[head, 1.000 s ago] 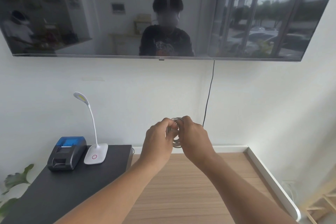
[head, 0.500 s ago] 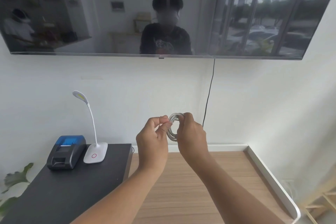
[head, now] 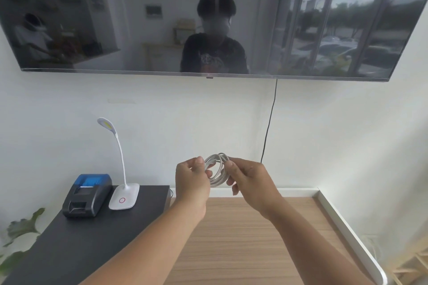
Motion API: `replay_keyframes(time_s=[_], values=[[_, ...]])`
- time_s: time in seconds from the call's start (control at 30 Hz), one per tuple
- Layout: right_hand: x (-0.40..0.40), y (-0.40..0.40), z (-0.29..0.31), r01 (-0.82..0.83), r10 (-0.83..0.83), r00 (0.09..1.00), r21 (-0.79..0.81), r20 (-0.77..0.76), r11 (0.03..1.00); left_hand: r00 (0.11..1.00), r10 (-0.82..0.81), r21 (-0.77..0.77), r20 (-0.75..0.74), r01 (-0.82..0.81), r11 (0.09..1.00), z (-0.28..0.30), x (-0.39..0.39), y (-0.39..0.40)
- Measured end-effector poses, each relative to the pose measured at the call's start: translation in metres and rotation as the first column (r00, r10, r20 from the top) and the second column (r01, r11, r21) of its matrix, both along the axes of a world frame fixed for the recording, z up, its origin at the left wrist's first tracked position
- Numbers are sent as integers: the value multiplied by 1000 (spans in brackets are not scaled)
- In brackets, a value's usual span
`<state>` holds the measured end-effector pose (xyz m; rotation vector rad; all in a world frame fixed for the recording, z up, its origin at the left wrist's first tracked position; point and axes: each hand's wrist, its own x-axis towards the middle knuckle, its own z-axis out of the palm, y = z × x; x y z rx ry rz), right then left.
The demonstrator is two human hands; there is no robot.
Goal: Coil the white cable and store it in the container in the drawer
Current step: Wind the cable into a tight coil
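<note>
The white cable (head: 217,168) is wound into a small round coil of several loops, held up in the air above the wooden top (head: 243,238). My left hand (head: 193,181) pinches the coil's left side between thumb and fingers. My right hand (head: 249,180) grips its right side. Parts of the loops are hidden behind my fingers. No drawer or container is in view.
A black cabinet top (head: 81,243) at the left carries a black-and-blue receipt printer (head: 88,194) and a white desk lamp (head: 124,196). A white raised rim (head: 342,222) borders the wooden top. A wall-mounted TV (head: 208,18) hangs above, with a black cord (head: 269,122) running down. Plant leaves (head: 20,231) sit at far left.
My hands have drawn slightly apart, and the coil now shows more openly between them.
</note>
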<state>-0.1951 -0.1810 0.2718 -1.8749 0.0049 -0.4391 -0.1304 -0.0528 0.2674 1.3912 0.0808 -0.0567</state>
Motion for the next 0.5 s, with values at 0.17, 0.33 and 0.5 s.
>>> replay_keyframes(time_s=[0.17, 0.33, 0.5], values=[[-4, -6, -10, 101, -101, 995, -79, -2, 992, 992, 76, 66, 97, -83, 994, -1, -1, -3], [-2, -5, -12, 364, -373, 928, -280, 22, 889, 992, 94, 67, 86, -100, 993, -4, -1, -9], [1, 8, -10, 345, -353, 931, -91, -95, 934, 990, 111, 53, 85, -116, 992, -7, -12, -15]])
